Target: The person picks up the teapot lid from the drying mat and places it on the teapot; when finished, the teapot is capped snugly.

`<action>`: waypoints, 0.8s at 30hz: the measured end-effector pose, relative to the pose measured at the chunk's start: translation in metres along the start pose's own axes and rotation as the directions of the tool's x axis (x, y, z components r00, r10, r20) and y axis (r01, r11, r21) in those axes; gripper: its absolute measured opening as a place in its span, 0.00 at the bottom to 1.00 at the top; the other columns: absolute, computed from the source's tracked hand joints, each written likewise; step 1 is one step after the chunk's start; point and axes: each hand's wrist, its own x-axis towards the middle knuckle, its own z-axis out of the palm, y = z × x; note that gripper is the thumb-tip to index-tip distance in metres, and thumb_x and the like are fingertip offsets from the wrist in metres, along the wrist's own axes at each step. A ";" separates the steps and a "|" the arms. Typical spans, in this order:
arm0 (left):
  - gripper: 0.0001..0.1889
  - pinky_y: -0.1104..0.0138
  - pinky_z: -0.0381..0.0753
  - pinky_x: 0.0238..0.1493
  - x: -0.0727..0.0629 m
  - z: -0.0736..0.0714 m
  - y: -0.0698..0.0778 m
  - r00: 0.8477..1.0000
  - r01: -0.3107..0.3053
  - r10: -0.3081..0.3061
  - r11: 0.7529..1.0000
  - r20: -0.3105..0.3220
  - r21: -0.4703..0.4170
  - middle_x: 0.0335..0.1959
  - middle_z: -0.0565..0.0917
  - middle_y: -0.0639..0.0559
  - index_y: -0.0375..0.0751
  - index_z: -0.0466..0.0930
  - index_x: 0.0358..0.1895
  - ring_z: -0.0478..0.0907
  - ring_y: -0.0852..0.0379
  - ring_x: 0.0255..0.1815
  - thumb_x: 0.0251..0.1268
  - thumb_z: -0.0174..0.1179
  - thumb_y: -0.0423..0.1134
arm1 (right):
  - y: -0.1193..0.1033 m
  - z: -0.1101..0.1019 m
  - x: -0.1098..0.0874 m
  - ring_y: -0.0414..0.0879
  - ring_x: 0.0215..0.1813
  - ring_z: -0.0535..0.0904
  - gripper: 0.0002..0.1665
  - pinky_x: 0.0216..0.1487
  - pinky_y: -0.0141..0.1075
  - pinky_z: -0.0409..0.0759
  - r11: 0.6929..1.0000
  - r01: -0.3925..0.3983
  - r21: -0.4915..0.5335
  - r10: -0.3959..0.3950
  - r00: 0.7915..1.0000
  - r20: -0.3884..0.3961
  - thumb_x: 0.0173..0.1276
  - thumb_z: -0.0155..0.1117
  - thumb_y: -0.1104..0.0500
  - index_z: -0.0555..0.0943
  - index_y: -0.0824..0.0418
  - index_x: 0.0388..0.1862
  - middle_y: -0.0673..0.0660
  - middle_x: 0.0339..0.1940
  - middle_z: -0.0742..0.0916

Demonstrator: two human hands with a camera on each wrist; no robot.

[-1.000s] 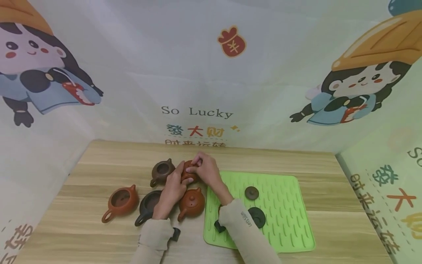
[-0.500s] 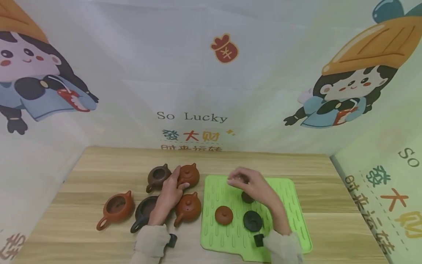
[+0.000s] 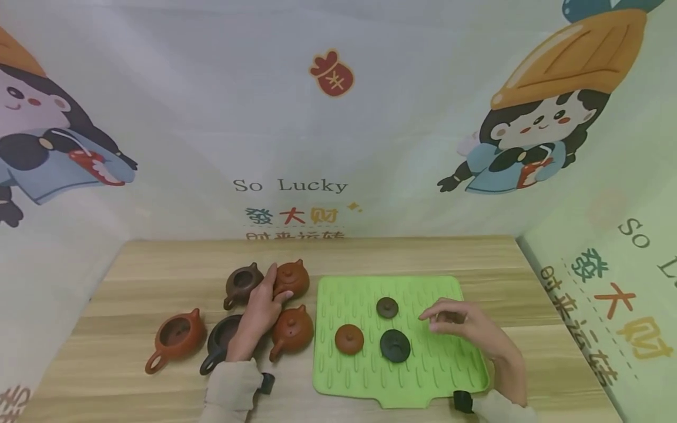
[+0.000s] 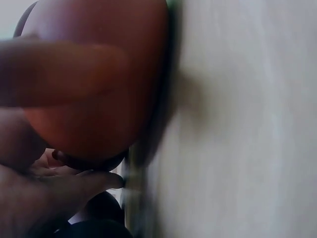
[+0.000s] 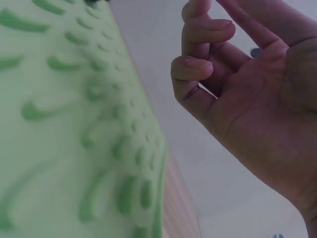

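My left hand [image 3: 261,312] grips a small red-brown clay teapot [image 3: 297,281] with its lid on, thumb at the front and fingers along its left side. Close up in the left wrist view, that teapot's round body [image 4: 133,29] sits between thumb and fingers. My right hand [image 3: 473,326] hovers over the right side of a green ridged mat [image 3: 439,373], fingers loosely bent around nothing, as the right wrist view also shows. Nearest to it on the mat lie a dark brown lid [image 3: 388,307], a black lid [image 3: 395,346] and a red-brown lid [image 3: 349,339].
Another lidded red-brown teapot [image 3: 293,333] stands just in front of the gripped one. Lidless teapots stand to the left: a dark brown one [image 3: 236,292], a black one [image 3: 213,346] partly behind my left forearm, and a red-brown one [image 3: 190,346]. A printed cloth [image 3: 391,176] hangs behind the wooden table.
My right hand has left the lid of the gripped teapot and moved right across the mat, uncovering the lids there. My left hand has stayed on the teapot.
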 end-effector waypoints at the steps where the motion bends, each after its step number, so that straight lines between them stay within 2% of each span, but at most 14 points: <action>1: 0.42 0.33 0.67 0.80 0.000 0.000 0.000 1.000 0.000 0.000 1.000 0.002 0.000 0.82 0.62 0.20 0.22 0.52 0.86 0.62 0.23 0.83 0.81 0.65 0.34 | 0.002 0.002 0.004 0.41 0.41 0.83 0.12 0.46 0.35 0.85 1.000 0.006 0.012 -0.006 0.999 0.031 0.78 0.69 0.68 0.90 0.65 0.57 0.50 0.41 0.89; 7: 0.42 0.35 0.66 0.82 -0.002 -0.004 0.003 0.999 0.038 -0.038 0.999 0.022 0.007 0.84 0.59 0.21 0.22 0.49 0.87 0.59 0.26 0.85 0.83 0.63 0.34 | 0.006 0.014 0.021 0.37 0.39 0.80 0.14 0.44 0.32 0.82 1.000 0.025 0.002 -0.025 0.988 0.154 0.76 0.70 0.68 0.90 0.68 0.58 0.66 0.42 0.89; 11: 0.42 0.34 0.66 0.81 -0.002 -0.007 0.003 0.999 0.026 -0.026 1.000 0.026 0.002 0.84 0.58 0.20 0.22 0.49 0.86 0.59 0.25 0.85 0.83 0.63 0.34 | 0.008 0.020 0.026 0.36 0.38 0.75 0.16 0.41 0.30 0.77 1.000 0.013 -0.005 -0.012 0.979 0.205 0.73 0.72 0.68 0.89 0.69 0.59 0.66 0.39 0.86; 14: 0.43 0.33 0.64 0.82 0.002 -0.007 -0.010 1.000 -0.007 0.008 1.000 0.030 -0.017 0.86 0.56 0.22 0.23 0.49 0.87 0.57 0.25 0.86 0.84 0.63 0.38 | 0.010 0.024 0.028 0.37 0.38 0.74 0.17 0.41 0.30 0.76 1.000 -0.009 0.009 0.007 0.972 0.236 0.72 0.74 0.67 0.90 0.69 0.59 0.68 0.37 0.84; 17: 0.46 0.32 0.63 0.81 0.010 -0.006 -0.033 0.997 -0.073 0.072 0.997 0.034 0.009 0.88 0.53 0.27 0.30 0.48 0.89 0.55 0.26 0.87 0.86 0.59 0.54 | 0.011 0.029 0.031 0.37 0.39 0.74 0.17 0.42 0.30 0.76 0.999 -0.028 0.018 0.023 0.966 0.259 0.72 0.75 0.66 0.90 0.68 0.58 0.69 0.38 0.83; 19: 0.47 0.35 0.66 0.81 0.012 -0.010 -0.044 0.993 -0.119 0.119 0.993 0.005 0.027 0.90 0.55 0.31 0.37 0.49 0.91 0.58 0.29 0.87 0.86 0.55 0.62 | 0.012 0.033 0.034 0.37 0.39 0.75 0.17 0.43 0.30 0.76 0.999 -0.040 0.026 0.031 0.962 0.271 0.72 0.75 0.65 0.90 0.69 0.58 0.69 0.38 0.83; 21: 0.46 0.34 0.66 0.80 0.004 -0.026 -0.034 0.989 -0.145 0.145 0.989 -0.013 0.029 0.90 0.55 0.32 0.39 0.48 0.91 0.58 0.28 0.87 0.86 0.55 0.62 | 0.013 0.036 0.035 0.36 0.38 0.75 0.17 0.43 0.30 0.76 0.998 -0.050 0.037 0.038 0.959 0.280 0.71 0.75 0.65 0.90 0.70 0.57 0.67 0.37 0.84; 24: 0.44 0.34 0.62 0.83 -0.020 -0.061 0.000 0.993 -0.115 0.114 0.993 -0.038 -0.004 0.90 0.52 0.31 0.37 0.45 0.91 0.53 0.28 0.89 0.88 0.58 0.52 | 0.015 0.039 0.037 0.35 0.37 0.74 0.17 0.42 0.29 0.75 0.997 -0.064 0.043 0.049 0.958 0.281 0.71 0.75 0.66 0.90 0.70 0.57 0.58 0.36 0.84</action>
